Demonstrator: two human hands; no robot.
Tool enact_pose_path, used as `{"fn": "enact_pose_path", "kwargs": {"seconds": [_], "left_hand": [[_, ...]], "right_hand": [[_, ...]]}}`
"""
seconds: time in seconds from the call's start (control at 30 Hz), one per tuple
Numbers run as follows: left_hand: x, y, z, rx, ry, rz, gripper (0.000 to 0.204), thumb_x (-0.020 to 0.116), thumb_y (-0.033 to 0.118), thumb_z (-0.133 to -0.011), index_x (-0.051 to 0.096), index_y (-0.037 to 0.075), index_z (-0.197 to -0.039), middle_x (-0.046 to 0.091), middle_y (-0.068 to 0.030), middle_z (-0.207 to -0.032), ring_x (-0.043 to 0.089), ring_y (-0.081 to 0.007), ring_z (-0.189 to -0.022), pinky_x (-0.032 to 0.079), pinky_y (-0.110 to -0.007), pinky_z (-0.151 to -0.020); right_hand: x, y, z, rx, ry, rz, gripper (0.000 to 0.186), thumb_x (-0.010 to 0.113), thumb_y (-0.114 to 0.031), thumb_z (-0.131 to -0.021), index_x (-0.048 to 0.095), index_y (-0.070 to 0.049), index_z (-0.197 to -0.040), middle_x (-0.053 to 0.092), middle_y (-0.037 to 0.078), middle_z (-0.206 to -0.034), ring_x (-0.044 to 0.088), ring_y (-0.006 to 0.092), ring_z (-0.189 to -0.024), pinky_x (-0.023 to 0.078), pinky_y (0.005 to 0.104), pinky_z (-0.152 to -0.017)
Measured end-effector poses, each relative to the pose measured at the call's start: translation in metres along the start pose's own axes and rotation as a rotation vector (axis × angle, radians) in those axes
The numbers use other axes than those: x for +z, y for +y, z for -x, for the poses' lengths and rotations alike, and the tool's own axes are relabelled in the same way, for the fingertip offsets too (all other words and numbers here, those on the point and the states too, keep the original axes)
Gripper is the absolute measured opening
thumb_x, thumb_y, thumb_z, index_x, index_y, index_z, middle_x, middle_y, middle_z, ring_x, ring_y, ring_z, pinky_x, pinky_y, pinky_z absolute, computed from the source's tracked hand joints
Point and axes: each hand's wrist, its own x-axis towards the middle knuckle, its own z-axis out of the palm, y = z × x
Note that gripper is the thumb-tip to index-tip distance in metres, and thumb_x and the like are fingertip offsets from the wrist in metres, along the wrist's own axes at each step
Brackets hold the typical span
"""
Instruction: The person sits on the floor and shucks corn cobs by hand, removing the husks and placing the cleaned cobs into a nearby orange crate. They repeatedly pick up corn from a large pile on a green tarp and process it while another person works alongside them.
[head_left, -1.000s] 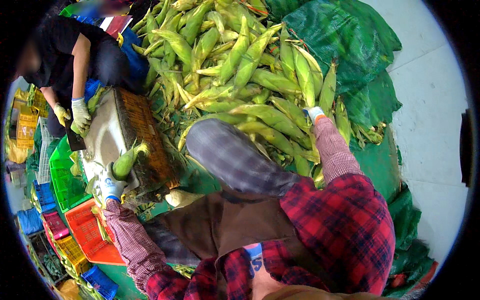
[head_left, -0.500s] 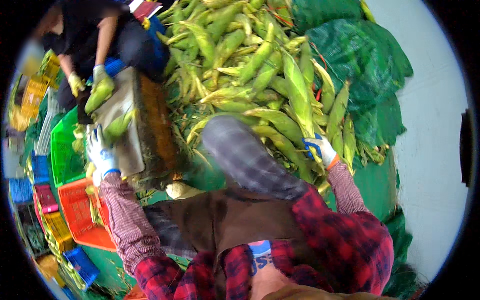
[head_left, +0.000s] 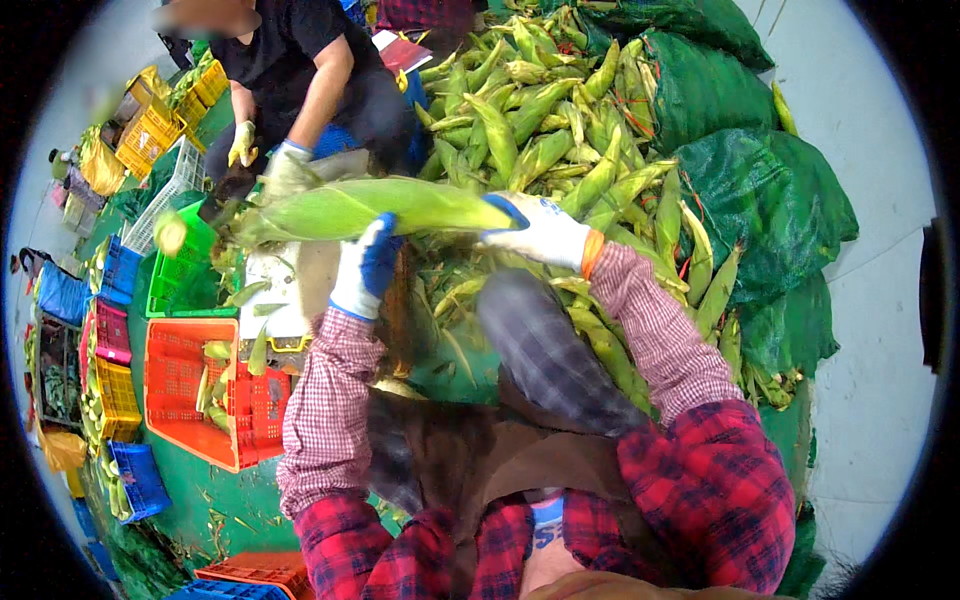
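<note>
The green floor [head_left: 185, 505] carries a pile of corn [head_left: 492, 132] toward 1 o'clock, green sacks [head_left: 768, 208] between 2 and 3, and a red crate [head_left: 255, 425] between 8 and 9. One green ear of corn [head_left: 380, 207] is in the air between 10 and 11 o'clock, where the right hand [head_left: 545, 230] grips its 3 o'clock end; the left hand [head_left: 365, 270] touches its lower edge, but I cannot tell if it is closed.

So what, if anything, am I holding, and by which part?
A green-husked corn ear: your right hand grips its right end; your left hand is at its middle, its grip unclear.
</note>
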Motion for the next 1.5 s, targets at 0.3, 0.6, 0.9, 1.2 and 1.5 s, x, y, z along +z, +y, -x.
{"fn": "enact_pose_path", "kwargs": {"seconds": [0.3, 0.6, 0.9, 1.2, 1.5], "left_hand": [[-0.071, 0.091, 0.026, 0.148, 0.404, 0.071, 0.038, 0.074, 0.006, -0.085, 0.064, 0.002, -0.122, 0.068, -0.0089, -0.114, 0.063, -0.0221, -0.107, 0.05, -0.037, -0.096], [-0.066, 0.12, 0.054, 0.237, 0.411, -1.63, 0.087, 0.087, 0.022, -0.056, 0.054, 0.002, -0.135, 0.064, -0.0204, -0.123, 0.063, -0.0354, -0.108, 0.051, -0.041, -0.095], [-0.06, 0.064, 0.043, -0.18, -0.155, -2.006, 0.085, 0.089, 0.026, -0.054, 0.059, 0.011, -0.133, 0.065, -0.0165, -0.122, 0.06, -0.0363, -0.115, 0.049, -0.044, -0.1], [-0.084, 0.051, 0.033, -0.355, -0.123, -1.854, 0.087, 0.087, 0.024, -0.056, 0.056, 0.012, -0.136, 0.068, -0.0182, -0.119, 0.063, -0.0361, -0.113, 0.05, -0.043, -0.098], [-0.069, 0.054, 0.036, -0.257, -0.058, -1.951, 0.066, 0.078, 0.023, -0.065, 0.062, 0.016, -0.129, 0.068, -0.0157, -0.116, 0.062, -0.035, -0.112, 0.045, -0.045, -0.102]], "right_hand": [[0.025, 0.249, 0.156, 0.763, 0.055, 0.341, 0.089, 0.069, -0.054, -0.082, 0.044, 0.001, -0.147, 0.047, 0.024, -0.149, 0.045, 0.0364, -0.139, 0.035, 0.0408, -0.116], [0.049, 0.287, 0.269, 1.17, -0.124, 0.431, 0.097, 0.073, -0.046, -0.08, 0.028, -0.011, -0.158, 0.026, 0.017, -0.163, 0.031, 0.0367, -0.147, 0.03, 0.0483, -0.118], [0.048, 0.334, 0.269, 1.324, -0.048, 0.384, 0.093, 0.067, -0.042, -0.084, 0.022, -0.012, -0.16, 0.024, 0.015, -0.165, 0.031, 0.0363, -0.148, 0.03, 0.0484, -0.119], [0.031, 0.351, 0.252, 1.226, -0.334, 0.546, 0.117, 0.085, -0.054, -0.066, 0.028, -0.009, -0.157, 0.04, 0.023, -0.154, 0.042, 0.0352, -0.141, 0.039, 0.0429, -0.115], [-0.011, 0.251, 0.239, 0.738, 0.34, 0.456, 0.097, 0.091, -0.032, -0.055, 0.052, -0.004, -0.139, 0.05, 0.024, -0.139, 0.049, 0.0386, -0.129, 0.041, 0.0429, -0.111]]}}
